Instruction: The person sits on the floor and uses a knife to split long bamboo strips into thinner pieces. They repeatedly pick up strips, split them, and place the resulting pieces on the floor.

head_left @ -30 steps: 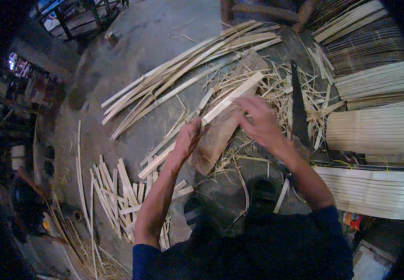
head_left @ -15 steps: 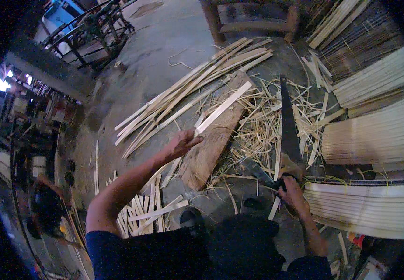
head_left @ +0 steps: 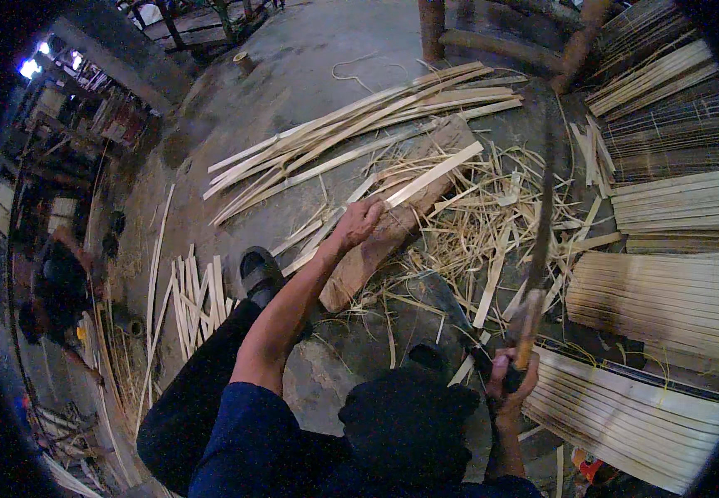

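Observation:
My left hand (head_left: 361, 222) is closed on the near end of a flat pale bamboo strip (head_left: 436, 173), which slants away over a worn wooden block (head_left: 368, 270). At the right, my right hand (head_left: 512, 383) grips the wooden handle of a long dark blade (head_left: 544, 207) pointing up and away; whether it is a saw or a machete I cannot tell. Beside that hand a shorter dark-bladed knife (head_left: 445, 300) shows, its black handle close to my fingers. Thin shavings (head_left: 492, 224) lie heaped beyond the block.
Long strips (head_left: 359, 124) lie bundled on the floor ahead, shorter ones (head_left: 193, 299) at left. Stacked slat bundles (head_left: 667, 290) line the right side. A wooden frame (head_left: 501, 46) stands at the far side. My sandalled foot (head_left: 260, 278) is left of the block; another person (head_left: 59, 278) is at far left.
My right hand has closed round the wooden handle, and the long blade stands more raised. The left hand keeps the strip over the block. The view has shifted, and my left leg and foot now show.

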Action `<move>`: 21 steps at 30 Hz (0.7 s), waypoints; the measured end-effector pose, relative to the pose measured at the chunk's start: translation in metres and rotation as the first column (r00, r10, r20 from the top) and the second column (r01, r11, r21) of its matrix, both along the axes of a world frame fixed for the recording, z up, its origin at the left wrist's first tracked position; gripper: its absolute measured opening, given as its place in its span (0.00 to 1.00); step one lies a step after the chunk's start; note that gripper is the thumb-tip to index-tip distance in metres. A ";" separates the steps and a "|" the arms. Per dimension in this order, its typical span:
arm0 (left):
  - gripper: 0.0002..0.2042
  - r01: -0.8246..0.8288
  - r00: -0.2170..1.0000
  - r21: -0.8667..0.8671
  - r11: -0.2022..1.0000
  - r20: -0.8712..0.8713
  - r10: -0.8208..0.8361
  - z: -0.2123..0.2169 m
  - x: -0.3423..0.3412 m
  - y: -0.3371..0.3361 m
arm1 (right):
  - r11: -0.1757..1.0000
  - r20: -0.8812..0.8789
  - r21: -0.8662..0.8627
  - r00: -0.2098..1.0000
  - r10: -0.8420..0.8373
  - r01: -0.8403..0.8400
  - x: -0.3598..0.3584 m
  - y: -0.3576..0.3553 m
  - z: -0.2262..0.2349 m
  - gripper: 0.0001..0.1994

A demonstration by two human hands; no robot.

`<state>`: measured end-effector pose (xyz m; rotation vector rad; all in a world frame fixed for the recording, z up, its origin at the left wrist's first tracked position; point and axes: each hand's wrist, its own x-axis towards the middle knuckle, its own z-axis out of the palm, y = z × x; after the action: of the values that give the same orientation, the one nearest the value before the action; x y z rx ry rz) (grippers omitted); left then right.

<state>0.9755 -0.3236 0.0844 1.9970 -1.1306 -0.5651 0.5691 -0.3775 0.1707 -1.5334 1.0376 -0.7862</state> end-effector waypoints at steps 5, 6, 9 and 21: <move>0.16 -0.006 1.000 0.009 1.000 0.012 0.006 -0.001 -0.002 0.001 | 0.963 0.012 -0.212 0.985 0.173 -0.167 0.034 0.004 0.009 0.19; 0.17 0.006 0.999 -0.017 1.000 0.046 -0.005 0.001 -0.002 0.001 | 0.937 0.003 -0.305 0.984 0.178 -0.169 0.050 0.003 0.006 0.21; 0.17 0.041 0.999 -0.091 0.995 0.034 -0.038 0.008 -0.003 0.003 | 0.876 -0.068 -0.415 0.968 0.241 -0.247 0.079 0.000 -0.003 0.26; 0.13 -0.103 0.973 -0.129 0.986 0.191 0.127 -0.011 -0.003 0.007 | 0.778 -0.228 -0.347 0.851 0.472 -0.524 0.096 0.004 -0.018 0.27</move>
<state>0.9721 -0.3167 0.0734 2.0333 -1.1292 -0.2361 0.6653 -0.3730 0.1530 -2.1200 0.5151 -0.5374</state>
